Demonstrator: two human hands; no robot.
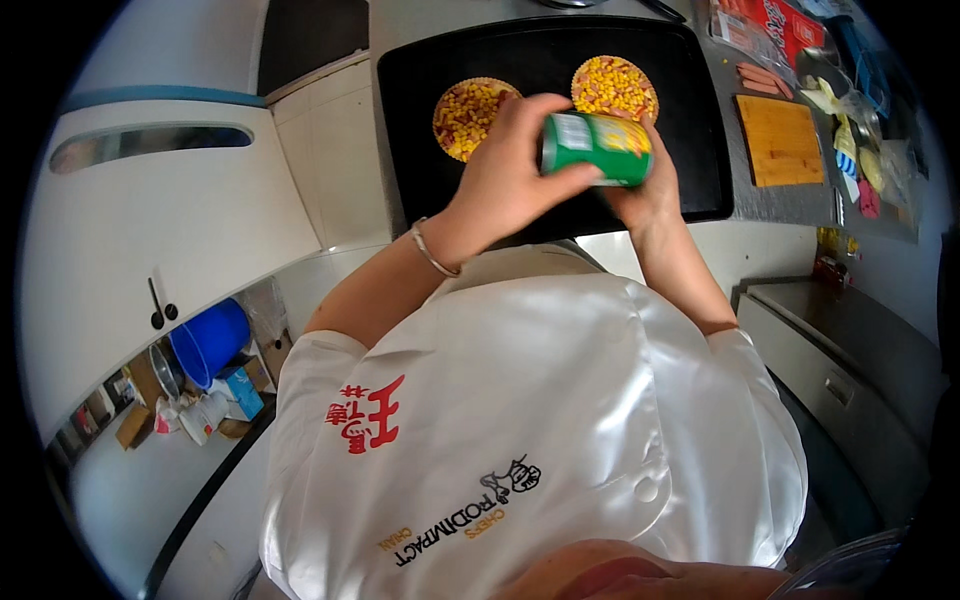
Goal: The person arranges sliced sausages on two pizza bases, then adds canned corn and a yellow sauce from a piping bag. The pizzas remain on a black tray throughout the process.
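A green can (622, 166) with a yellow picture on its label lies tilted on its side between my hands, above a black baking tray (690, 160). My left hand (508, 172) holds its left end, thumb along the near side and fingers over the back. Around the can's right end wraps my right hand (660, 180), its fingers partly hidden behind the can. Two round pizzas with pale crimped crusts rest on the tray, topped with corn and pink bits. The left pizza (464, 118) is partly covered by my left hand; the right pizza (612, 85) sits just beyond the can.
Right of the tray, a wooden cutting board (778, 140) lies on the metal counter, with sausages (763, 80) behind it. Plastic packages (780, 30) and wrappers crowd the right end. At left stand a white cabinet (180, 200) and, lower, a blue bucket (212, 340).
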